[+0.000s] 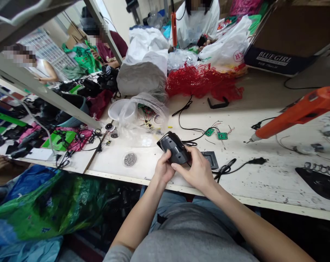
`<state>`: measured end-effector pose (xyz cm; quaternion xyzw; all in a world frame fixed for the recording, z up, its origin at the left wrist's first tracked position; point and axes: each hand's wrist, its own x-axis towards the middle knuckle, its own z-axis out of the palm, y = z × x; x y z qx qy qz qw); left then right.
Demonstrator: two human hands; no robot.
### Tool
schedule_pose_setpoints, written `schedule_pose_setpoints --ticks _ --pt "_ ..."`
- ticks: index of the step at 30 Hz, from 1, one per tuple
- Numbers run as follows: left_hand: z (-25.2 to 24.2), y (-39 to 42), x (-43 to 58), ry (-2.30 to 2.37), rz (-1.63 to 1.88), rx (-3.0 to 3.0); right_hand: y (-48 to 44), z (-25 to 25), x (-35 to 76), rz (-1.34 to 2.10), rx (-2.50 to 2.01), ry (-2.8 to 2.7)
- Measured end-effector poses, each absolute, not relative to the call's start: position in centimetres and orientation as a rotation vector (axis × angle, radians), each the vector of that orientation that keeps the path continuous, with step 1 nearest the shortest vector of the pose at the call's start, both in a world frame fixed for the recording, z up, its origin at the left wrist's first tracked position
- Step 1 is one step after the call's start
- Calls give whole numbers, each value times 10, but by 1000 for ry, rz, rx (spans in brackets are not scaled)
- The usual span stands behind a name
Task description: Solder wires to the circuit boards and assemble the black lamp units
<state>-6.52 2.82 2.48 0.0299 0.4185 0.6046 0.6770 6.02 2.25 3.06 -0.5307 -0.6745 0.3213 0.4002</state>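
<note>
A black plastic housing (pixel 175 148) with small holes in its side is held tilted above the table's front part. My left hand (pixel 165 166) closes on its left lower side, and my right hand (pixel 197 167) grips its right end. Just right of my right hand lie a dark rectangular frame (pixel 210 160) and a black cable with a plug (pixel 259 160). Behind the housing are two green circuit boards (pixel 222 135) with thin wires. A clear round dish of small metal screws (pixel 130 159) sits left of my hands.
An orange electric screwdriver (pixel 298 112) points in from the right. Red netting (pixel 203 82), a clear plastic bag (pixel 143 123) and a dark cardboard box (pixel 279 62) lie farther back. A metal post (pixel 44 87) crosses the left. Several people sit across and to the left.
</note>
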Motion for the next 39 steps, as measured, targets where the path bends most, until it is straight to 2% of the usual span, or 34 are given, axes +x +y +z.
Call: schedule_pose_setpoints --ticks 4,11,15,25,30,34,39 --pt "23 26 -68 949 1370 52 18 27 66 900 -1305 -1659" --pt "20 28 -70 945 1281 -36 22 30 80 1617 -1306 -1384" --pt "12 26 -68 925 1266 55 26 30 76 1740 -1256 -1284" --pt "3 19 -75 912 1386 150 13 31 83 1311 -1290 -1420" --pt "8 10 -69 883 1418 231 -1 31 83 777 -1231 -1562" --pt "12 4 -56 873 1386 227 -14 20 71 502 -1193 -1678" --pt "17 4 -48 922 1398 288 -6 19 89 542 -1089 -1774"
